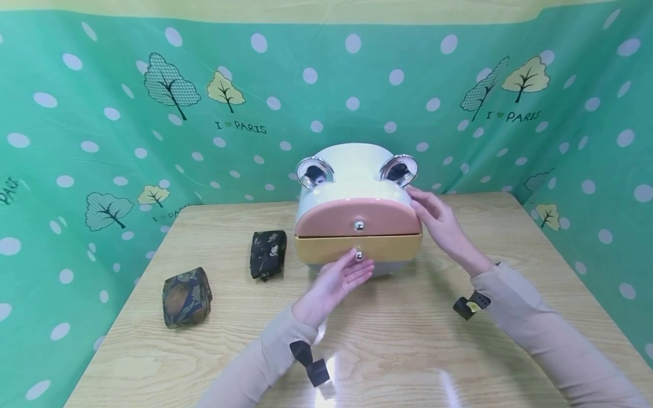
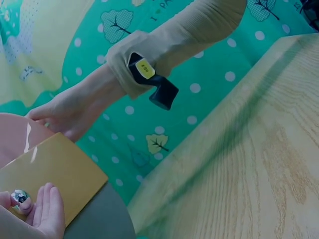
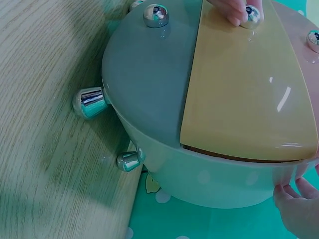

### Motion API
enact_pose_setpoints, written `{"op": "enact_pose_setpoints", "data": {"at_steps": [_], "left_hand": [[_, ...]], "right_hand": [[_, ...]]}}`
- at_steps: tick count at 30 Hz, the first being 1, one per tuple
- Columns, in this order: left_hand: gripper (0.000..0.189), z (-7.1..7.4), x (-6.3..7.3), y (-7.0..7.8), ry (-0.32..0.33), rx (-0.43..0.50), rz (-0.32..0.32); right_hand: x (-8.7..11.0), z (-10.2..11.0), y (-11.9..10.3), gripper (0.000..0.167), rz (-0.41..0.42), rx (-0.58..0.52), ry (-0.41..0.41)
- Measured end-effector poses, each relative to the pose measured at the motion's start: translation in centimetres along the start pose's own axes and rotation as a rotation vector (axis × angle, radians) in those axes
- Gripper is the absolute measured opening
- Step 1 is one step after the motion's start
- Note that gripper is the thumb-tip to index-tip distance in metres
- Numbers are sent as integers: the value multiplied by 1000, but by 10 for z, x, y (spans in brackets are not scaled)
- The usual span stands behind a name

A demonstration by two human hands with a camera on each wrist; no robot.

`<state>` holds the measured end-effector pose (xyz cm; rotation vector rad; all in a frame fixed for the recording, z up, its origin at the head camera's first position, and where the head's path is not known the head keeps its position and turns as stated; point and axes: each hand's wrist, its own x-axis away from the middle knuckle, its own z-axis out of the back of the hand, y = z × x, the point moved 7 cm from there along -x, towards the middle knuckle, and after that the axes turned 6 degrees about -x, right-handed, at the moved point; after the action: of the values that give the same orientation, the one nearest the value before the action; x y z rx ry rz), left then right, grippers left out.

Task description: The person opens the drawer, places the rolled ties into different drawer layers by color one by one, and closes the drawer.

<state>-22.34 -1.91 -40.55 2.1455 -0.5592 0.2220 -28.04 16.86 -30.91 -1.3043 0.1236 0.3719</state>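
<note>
A white drawer cabinet (image 1: 352, 161) shaped like a frog's head, with two chrome-rimmed eyes, stands on the table. Its pink top drawer (image 1: 331, 218) is above a yellow drawer (image 1: 318, 249), and a grey one (image 3: 144, 69) is lowest. My left hand (image 1: 334, 282) pinches the chrome knob (image 3: 252, 16) of the yellow drawer between thumb and finger, other fingers extended. In the right wrist view a thin dark gap shows along that drawer's edge, its front standing slightly proud. My right hand (image 1: 439, 218) rests with extended fingers against the cabinet's side, below the eye.
Left of the cabinet lies a small black folded cloth bundle (image 1: 267, 255) with a pale floral print. Farther left and nearer is a dark blue and brown patterned bundle (image 1: 186, 298). A green dotted curtain (image 1: 306, 113) hangs behind the wooden table (image 1: 408, 340).
</note>
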Motion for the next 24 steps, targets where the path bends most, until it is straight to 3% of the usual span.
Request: {"op": "enact_pose_setpoints", "data": {"at_steps": [24], "left_hand": [[32, -1, 19, -7, -14, -64, 11]], "right_hand": [[-1, 0, -1, 43, 16, -6, 10]]}}
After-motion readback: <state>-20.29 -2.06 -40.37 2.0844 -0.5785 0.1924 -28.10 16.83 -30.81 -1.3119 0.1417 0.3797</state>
